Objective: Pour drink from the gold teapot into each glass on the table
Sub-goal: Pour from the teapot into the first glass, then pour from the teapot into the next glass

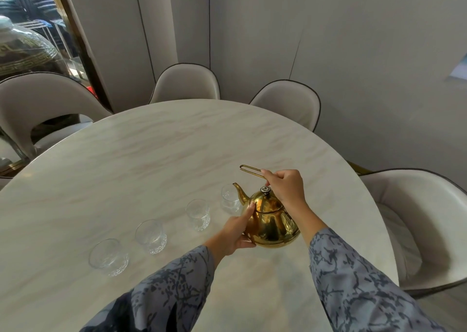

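Observation:
A shiny gold teapot [271, 224] stands on the pale marble table [151, 155], spout pointing up-left, lid knob on top. My right hand [285, 186] grips its thin wire handle, raised above the pot. My left hand [236, 232] holds the pot's left side, thumb near the lid. Several clear glasses stand in a diagonal row to the left: the nearest glass [230, 198] sits just under the spout, then a second glass [198, 214], a third glass [151, 235] and the far-left glass [108, 257]. All look empty.
Cream padded chairs ring the round table: one chair [185, 84] at the back, another chair [288, 102] back right, a right chair [417, 225] and a left chair [43, 109]. A wall stands close behind. A large glass jar [22, 48] is at far left.

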The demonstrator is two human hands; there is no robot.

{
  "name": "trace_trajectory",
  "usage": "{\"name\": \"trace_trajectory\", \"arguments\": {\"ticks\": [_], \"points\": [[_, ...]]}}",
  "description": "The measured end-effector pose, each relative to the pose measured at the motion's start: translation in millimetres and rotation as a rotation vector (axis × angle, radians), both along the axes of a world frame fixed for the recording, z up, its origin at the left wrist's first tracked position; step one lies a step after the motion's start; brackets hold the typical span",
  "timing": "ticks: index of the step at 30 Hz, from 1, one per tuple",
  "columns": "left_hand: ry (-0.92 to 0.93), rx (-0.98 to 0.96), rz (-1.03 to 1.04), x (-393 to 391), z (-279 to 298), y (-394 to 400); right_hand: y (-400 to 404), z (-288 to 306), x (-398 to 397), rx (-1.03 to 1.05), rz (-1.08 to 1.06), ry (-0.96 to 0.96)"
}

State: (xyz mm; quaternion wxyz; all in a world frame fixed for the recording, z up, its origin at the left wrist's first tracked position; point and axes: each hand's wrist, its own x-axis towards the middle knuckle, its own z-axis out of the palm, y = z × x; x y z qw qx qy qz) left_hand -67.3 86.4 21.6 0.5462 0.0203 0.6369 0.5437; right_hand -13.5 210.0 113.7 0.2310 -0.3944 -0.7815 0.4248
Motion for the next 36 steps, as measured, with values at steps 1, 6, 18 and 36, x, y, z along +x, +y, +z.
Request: {"name": "trace_trajectory", "arguments": {"ticks": [1, 6, 18, 36], "points": [[0.001, 0.005, 0.014, 0, 0, -3, -3, 0, -1, 0.005, 0.011, -0.001], [-0.051, 0.023, 0.081, 8, 0, -21, -17, 2, -10, 0.032, 0.098, -0.029], [-0.258, 0.106, 0.191, 14, -14, -61, -59, -2, -36, 0.079, 0.244, -0.183], [-0.521, 0.283, 0.213, 14, 3, -63, -75, 41, -67, 0.183, 0.268, -0.407]]}}
